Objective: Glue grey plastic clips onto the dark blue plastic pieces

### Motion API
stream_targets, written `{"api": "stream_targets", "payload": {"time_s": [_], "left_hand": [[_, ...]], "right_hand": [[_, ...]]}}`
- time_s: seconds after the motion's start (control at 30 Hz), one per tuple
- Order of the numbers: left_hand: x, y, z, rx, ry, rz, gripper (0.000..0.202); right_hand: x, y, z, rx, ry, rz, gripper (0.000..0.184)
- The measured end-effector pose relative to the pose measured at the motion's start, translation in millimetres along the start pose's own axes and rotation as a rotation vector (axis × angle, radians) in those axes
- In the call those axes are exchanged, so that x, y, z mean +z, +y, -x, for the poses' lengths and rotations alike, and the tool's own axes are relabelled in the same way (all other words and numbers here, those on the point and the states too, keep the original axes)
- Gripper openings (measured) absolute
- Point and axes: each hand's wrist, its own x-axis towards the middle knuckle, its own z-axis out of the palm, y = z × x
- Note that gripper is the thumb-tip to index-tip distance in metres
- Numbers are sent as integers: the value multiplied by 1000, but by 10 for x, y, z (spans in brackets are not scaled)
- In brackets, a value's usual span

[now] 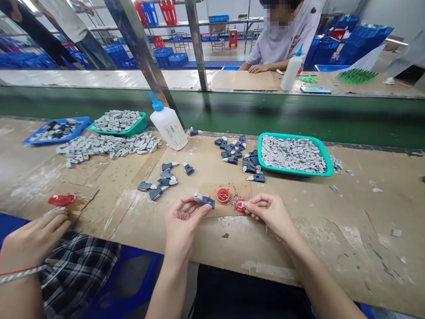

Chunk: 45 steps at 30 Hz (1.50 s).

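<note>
Between its thumb and fingers, my left hand (186,215) grips a dark blue and grey plastic part (204,201), its pale end pointing up and left. My right hand (269,212) pinches a small white piece (241,204) over a small red cap (239,206); whether the piece touches what is inside cannot be made out. Just left of that lies a second red cap (223,196) with shiny liquid in it. Assembled-looking dark blue parts (162,180) lie loosely beyond my left hand, and more dark blue parts (236,149) lie beside a teal tray.
The teal tray (328,166) holds small grey pieces. A white bottle (168,127) with a blue nozzle stands behind, near a grey heap (109,147) and two more trays. At left, a neighbour's hand (36,241) is by a red dish (61,200). Another person sits across the green belt (232,113).
</note>
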Motion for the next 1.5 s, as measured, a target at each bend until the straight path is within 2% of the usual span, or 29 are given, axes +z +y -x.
{"api": "stream_targets", "payload": {"time_s": [0.23,0.47,0.67,0.87,0.97,1.2,1.33,1.5], "left_hand": [[132,-59,134,-83,-62,75,29],[405,-203,274,-49,-62,153,27],[584,-190,354,-32,-118,155,24],[643,-188,390,-31,-156,180,25],[661,-206,407,-14,-176,171,18],[731,-204,377,23,-220,121,15],[748,-212,369,1,-219,99,16],[756,-190,380,72,-215,8,15]], "right_hand": [[24,-9,-2,-29,44,27,35],[-139,-184,199,-76,-39,-111,30],[-159,-270,403,-57,-124,-158,27],[-158,-261,401,-30,-129,-122,36],[-209,-271,405,12,-175,-101,41],[-361,-271,407,44,-353,-90,38],[-379,-228,384,34,-351,-124,37],[-400,-164,336,3,-369,-204,38]]}}
